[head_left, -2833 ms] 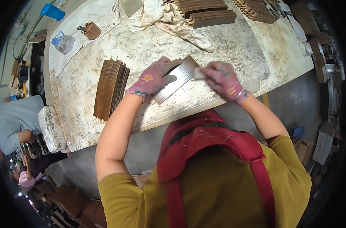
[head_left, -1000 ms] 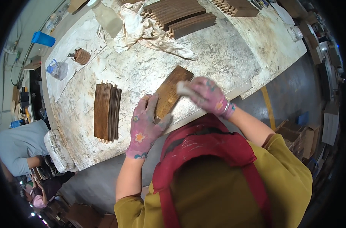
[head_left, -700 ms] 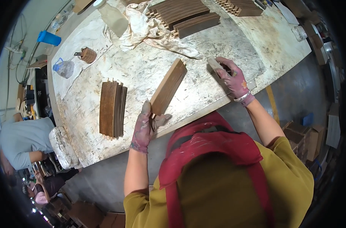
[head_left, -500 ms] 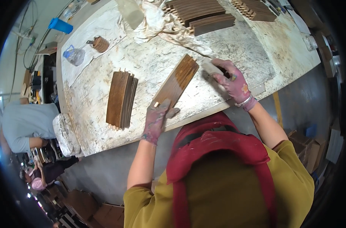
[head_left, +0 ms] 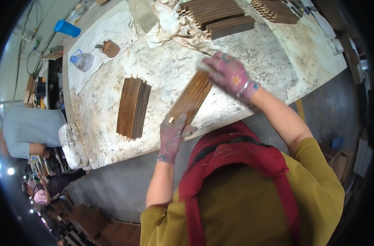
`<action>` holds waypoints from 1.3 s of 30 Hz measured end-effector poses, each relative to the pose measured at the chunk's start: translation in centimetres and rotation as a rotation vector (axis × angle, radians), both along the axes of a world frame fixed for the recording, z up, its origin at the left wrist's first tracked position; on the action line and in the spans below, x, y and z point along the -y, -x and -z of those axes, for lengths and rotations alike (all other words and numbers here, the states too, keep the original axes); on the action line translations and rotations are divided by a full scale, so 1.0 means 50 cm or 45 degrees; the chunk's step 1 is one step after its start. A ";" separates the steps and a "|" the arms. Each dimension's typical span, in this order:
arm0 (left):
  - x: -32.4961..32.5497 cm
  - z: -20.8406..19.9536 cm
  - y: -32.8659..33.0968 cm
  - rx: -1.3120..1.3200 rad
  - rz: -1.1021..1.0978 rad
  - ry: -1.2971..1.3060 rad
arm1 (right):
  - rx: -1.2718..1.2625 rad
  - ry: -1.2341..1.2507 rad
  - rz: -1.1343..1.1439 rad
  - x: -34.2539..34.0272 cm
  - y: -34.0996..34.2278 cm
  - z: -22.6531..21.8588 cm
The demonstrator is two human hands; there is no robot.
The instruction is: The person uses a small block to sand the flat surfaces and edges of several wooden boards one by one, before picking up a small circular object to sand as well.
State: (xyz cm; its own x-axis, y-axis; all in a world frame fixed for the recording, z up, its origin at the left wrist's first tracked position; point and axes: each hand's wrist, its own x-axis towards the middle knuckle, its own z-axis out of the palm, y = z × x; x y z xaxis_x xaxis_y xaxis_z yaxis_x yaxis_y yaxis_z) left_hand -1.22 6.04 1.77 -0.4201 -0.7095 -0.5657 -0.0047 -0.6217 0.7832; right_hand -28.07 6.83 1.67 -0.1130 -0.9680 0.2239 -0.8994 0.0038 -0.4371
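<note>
A brown wooden slat (head_left: 191, 96) with a small dowel at its near end slants away from me over the table. My gloved left hand (head_left: 173, 133) grips its near end, thumb on one side. At the far end, my gloved right hand (head_left: 231, 74) is closed on a pale pad (head_left: 203, 65) pressed against the slat; motion blurs it, and I cannot make out its exact kind. To the left of the slat, several dark slats stand on edge in a stack (head_left: 131, 108), with pale dowels at both ends.
More doweled slats (head_left: 215, 14) lie at the back beside a crumpled white cloth (head_left: 170, 24). A clear jug (head_left: 82, 60) and a brown-stained pot (head_left: 110, 48) stand at the left, with a blue bottle (head_left: 67, 28) beyond. A person in grey (head_left: 31, 131) is past the table's left edge.
My right hand has swung left and away from me, bringing the pad onto the slat's far end. The slat's near part now looks darker and streaked. My left hand keeps its grip.
</note>
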 end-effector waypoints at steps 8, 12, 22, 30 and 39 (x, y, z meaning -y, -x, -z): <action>-0.005 0.037 -0.061 -0.009 -0.094 -0.191 | 1.160 -0.268 0.179 0.009 0.017 0.035; -0.004 0.057 -0.070 -0.128 -0.129 -0.192 | 0.891 -0.265 0.107 0.024 -0.015 0.058; 0.036 0.078 -0.036 -0.120 -0.342 -0.276 | 0.729 -0.483 0.047 -0.154 0.044 -0.009; 0.022 0.114 0.037 -0.465 -0.349 -0.327 | 0.812 -0.039 0.377 -0.145 0.026 0.058; 0.032 0.125 0.024 -0.423 -0.435 -0.303 | 0.820 -0.452 0.157 -0.212 0.052 0.002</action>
State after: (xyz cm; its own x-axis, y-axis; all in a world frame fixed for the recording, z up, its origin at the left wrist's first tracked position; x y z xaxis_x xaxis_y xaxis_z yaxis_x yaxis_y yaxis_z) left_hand -2.44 4.45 -4.47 -0.3714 -0.7058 -0.6033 0.4538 -0.7049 0.5452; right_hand -30.69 17.42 1.58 -0.2288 -0.9416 -0.2472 -0.4497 0.3275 -0.8310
